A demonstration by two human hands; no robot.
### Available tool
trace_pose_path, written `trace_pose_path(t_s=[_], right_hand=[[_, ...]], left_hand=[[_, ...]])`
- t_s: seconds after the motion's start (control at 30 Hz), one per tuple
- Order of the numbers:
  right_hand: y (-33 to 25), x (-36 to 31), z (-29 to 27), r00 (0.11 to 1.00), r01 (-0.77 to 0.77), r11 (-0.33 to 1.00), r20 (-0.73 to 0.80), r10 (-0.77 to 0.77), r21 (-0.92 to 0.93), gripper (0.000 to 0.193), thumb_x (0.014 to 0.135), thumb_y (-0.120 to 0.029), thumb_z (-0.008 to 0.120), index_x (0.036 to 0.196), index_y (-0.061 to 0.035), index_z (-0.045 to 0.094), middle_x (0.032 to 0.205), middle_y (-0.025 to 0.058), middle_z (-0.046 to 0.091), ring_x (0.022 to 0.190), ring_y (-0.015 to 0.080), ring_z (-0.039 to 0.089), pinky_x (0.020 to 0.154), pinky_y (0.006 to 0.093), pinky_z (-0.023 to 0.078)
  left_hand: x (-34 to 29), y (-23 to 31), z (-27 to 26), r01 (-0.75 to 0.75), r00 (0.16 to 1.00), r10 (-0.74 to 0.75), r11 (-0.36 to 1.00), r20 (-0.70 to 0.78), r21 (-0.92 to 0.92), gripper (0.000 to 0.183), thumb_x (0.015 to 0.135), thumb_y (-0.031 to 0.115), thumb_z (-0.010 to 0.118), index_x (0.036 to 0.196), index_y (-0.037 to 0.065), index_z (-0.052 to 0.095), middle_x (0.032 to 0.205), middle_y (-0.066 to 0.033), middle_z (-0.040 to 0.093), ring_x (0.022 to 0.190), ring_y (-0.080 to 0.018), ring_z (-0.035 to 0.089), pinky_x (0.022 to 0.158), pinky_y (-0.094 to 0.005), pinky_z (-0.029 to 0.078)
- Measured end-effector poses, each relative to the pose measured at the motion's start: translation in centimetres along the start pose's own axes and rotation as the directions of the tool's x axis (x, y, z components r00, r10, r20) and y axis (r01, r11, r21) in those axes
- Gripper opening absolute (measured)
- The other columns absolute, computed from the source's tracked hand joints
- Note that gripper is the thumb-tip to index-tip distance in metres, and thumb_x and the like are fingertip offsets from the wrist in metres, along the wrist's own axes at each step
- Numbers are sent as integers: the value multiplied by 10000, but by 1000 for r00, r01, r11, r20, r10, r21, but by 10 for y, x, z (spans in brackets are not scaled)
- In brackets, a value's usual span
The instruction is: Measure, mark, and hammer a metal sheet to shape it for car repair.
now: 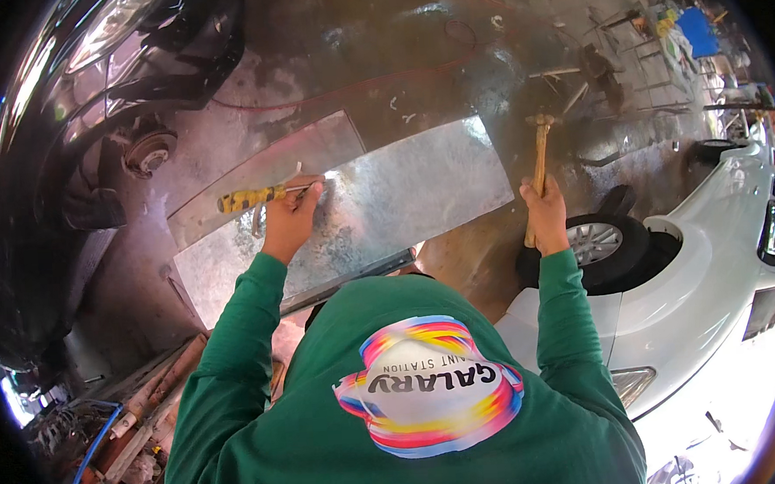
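Observation:
My left hand [292, 219] is closed around the thin shank of a screwdriver-like tool with a yellow and black handle [249, 199]. The handle points left, and the fingers are over a shiny flat metal sheet [428, 174]; whether the tip touches it I cannot tell. Beside that hand a slim grey metal piece [257, 221] shows, partly hidden. My right hand [546, 214] grips the lower part of a hammer's wooden handle [540, 158], held upright to the right of the sheet, its head at the top.
A second, duller sheet [330, 140] lies partly under the first. At left stands a dark car [100, 108] with a bare brake disc [149, 152]; at right, a pale car [713, 260] and a loose wheel [594, 244]. A thin red hose [310, 103] crosses the floor.

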State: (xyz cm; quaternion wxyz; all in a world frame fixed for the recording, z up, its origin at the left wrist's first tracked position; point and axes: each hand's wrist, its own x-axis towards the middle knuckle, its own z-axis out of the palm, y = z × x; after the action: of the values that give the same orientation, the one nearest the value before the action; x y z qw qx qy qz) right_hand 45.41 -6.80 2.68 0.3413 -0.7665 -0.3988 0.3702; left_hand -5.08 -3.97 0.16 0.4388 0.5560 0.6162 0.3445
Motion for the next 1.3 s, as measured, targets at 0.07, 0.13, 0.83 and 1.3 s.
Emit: trace_pose_path(t_s=[0.07, 0.13, 0.83, 1.3], right_hand=[[6, 9, 7, 999, -9, 1000, 37, 8, 22, 256, 1032, -158, 764, 1189, 26, 680, 1082, 92, 736, 1012, 207, 694, 906, 371, 546], [11, 17, 16, 998, -22, 999, 53, 20, 43, 249, 1030, -157, 767, 1176, 21, 674, 1071, 91, 732, 994, 200, 684, 895, 370, 543], [-12, 35, 46, 992, -39, 998, 116, 45, -49, 189, 1037, -154, 766, 1045, -26, 626, 904, 30, 587, 830, 136, 513, 753, 338, 469], [-2, 38, 44, 993, 9, 995, 117, 3, -102, 222, 1020, -169, 787, 1062, -15, 632, 916, 66, 632, 851, 173, 588, 779, 366, 504]], left_hand=[[-14, 3, 6, -9, 1000, 7, 995, -19, -101, 214, 1122, 204, 732, 1226, 36, 812, 1169, -95, 808, 1045, -159, 731, 934, -332, 581], [-19, 17, 12, -19, 999, 12, 979, -36, -203, 202, 1129, 191, 725, 1237, 43, 811, 1219, -98, 799, 1073, -160, 726, 957, -326, 578], [21, 7, 49, 42, 999, -42, 999, -17, 10, 296, 1154, 238, 715, 1348, 33, 802, 1069, 12, 791, 948, -64, 684, 869, -233, 556], [35, 16, 47, -161, 987, 157, 940, 36, 302, 265, 1127, 284, 740, 1233, 62, 840, 1113, -87, 843, 999, -167, 770, 901, -307, 587]])
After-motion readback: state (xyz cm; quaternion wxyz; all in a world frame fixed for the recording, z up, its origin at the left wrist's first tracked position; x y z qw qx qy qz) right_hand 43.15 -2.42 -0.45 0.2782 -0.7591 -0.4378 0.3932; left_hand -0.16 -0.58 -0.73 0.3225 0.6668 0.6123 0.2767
